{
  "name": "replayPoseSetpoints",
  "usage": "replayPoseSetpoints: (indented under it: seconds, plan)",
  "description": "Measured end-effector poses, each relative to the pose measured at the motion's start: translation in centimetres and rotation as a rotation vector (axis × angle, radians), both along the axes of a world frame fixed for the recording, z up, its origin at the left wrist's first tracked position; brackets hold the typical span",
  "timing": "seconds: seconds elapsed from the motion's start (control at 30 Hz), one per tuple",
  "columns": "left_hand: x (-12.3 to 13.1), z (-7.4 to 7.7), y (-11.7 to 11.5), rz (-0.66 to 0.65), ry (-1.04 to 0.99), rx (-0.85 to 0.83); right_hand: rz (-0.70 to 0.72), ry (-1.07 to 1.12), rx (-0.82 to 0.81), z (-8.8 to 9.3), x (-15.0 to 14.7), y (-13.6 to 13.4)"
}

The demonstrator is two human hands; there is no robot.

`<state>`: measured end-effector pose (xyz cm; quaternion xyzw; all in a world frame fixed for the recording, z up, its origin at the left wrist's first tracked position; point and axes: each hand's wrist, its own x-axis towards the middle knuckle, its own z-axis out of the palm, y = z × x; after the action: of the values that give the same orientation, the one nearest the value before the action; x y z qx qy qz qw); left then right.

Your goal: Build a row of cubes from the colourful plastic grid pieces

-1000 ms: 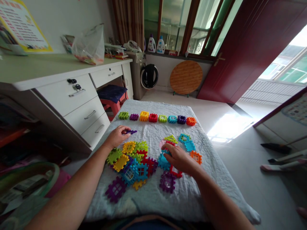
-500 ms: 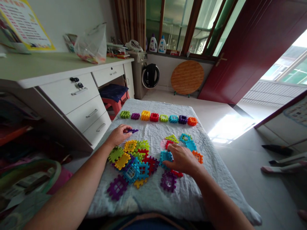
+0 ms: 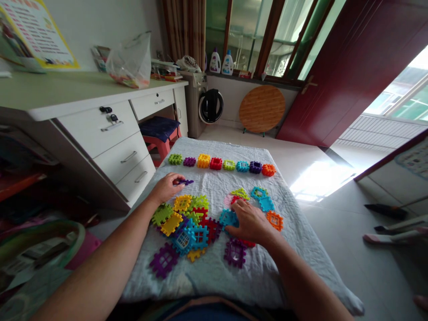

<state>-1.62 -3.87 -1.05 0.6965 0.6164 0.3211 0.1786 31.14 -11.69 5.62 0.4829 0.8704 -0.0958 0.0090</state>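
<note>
My left hand (image 3: pixel 166 187) is closed on a thin purple building tile (image 3: pixel 186 182) at the left side of the cloth. Thumb and fingers spread, my right hand (image 3: pixel 249 220) lies over a blue tile (image 3: pixel 227 217) and touches it; a red tile (image 3: pixel 235 199) sits by its fingertips. Below that hand are a purple window tile (image 3: pixel 235 253) and a partly covered red piece (image 3: pixel 248 243). Between my forearms lies a heap of tiles, among them a yellow one (image 3: pixel 171 224), a blue window tile (image 3: pixel 183 240) and a dark red one (image 3: pixel 213 229).
A row of joined cubes, including a red cube (image 3: pixel 216 163) and an orange cube (image 3: pixel 268 170), stands along the far part of the cloth-covered table (image 3: pixel 214 281). An orange tile (image 3: pixel 274 220) lies right of my hand. A white desk (image 3: pixel 100 93) stands at the left.
The blue tile under my right hand has shifted slightly left and away from me. My right hand has moved a little with it; my left hand keeps its hold on the purple tile.
</note>
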Motion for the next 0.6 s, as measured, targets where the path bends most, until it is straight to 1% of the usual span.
replayPoseSetpoints:
  seconds: [0.13, 0.23, 0.33, 0.43, 0.6]
  plan:
    - [0.1, 0.1, -0.1, 0.001, -0.015, -0.004, -0.009, 0.004, 0.015, 0.5, 0.2, 0.1]
    - [0.1, 0.2, -0.1, 0.0, -0.011, 0.002, -0.01, -0.024, -0.017, 1.0, 0.6, 0.0]
    - [0.2, 0.3, -0.2, -0.004, 0.002, 0.015, 0.02, -0.068, -0.05, 1.2, 0.7, -0.3]
    - [0.2, 0.3, -0.2, 0.001, 0.006, 0.021, 0.026, -0.075, -0.06, 1.2, 0.6, -0.5]
    - [0.2, 0.2, -0.2, 0.004, -0.012, 0.022, -0.004, -0.079, -0.046, 0.7, -0.1, -0.6]
